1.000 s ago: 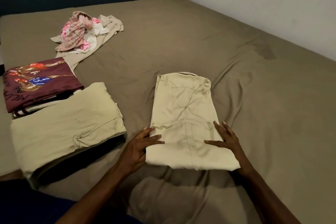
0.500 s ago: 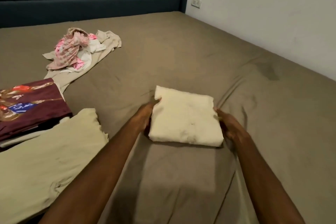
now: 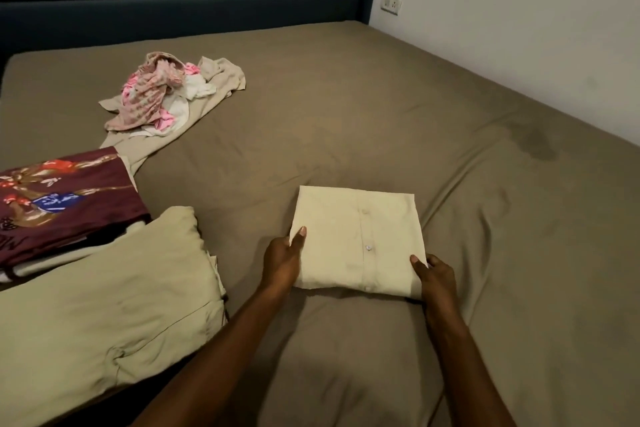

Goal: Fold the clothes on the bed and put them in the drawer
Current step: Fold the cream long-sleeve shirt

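Holding the cream button-front shirt (image 3: 358, 241), folded into a flat square, by its two near corners on the taupe bedsheet (image 3: 381, 107).

To lift it well, I'd keep both sides level so the layers don't slip apart. The left hand (image 3: 282, 262) pinches the left edge, thumb on top, fingers hidden beneath; the right hand (image 3: 437, 276) grips the right corner likewise. Left of the fingers lies a folded pale-green garment (image 3: 104, 315), beyond it a folded maroon printed shirt (image 3: 65, 191), and farther off a crumpled pink-and-white heap of clothes (image 3: 166, 94), not yet folded. No drawer is visible.
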Action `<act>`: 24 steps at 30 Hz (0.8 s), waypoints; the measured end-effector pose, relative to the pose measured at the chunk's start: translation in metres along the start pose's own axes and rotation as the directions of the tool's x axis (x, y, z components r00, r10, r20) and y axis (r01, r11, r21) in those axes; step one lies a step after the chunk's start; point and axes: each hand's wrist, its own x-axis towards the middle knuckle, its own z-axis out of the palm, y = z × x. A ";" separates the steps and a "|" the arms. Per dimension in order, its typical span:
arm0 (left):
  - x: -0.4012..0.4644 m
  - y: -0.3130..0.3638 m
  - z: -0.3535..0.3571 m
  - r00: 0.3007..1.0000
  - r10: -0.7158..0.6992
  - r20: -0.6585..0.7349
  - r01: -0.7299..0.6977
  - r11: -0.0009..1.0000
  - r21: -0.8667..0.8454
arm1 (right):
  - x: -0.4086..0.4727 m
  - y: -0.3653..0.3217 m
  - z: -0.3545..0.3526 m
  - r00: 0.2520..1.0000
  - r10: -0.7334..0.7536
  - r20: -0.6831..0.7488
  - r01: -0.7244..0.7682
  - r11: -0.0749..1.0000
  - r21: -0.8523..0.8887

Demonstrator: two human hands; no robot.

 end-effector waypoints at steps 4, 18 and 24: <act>-0.044 -0.003 -0.021 0.984 0.130 -0.120 -0.112 0.982 0.150 | -0.041 0.018 -0.005 0.996 -0.090 0.004 0.090 0.996 0.007; -0.122 -0.043 -0.066 0.925 0.311 -0.221 -0.244 0.928 0.283 | -0.139 0.026 -0.021 0.986 -0.158 -0.056 0.154 0.986 -0.071; -0.135 -0.058 -0.083 0.868 0.462 -0.183 -0.297 0.777 0.555 | -0.171 0.025 -0.016 0.918 -0.290 -0.270 0.169 0.903 -0.395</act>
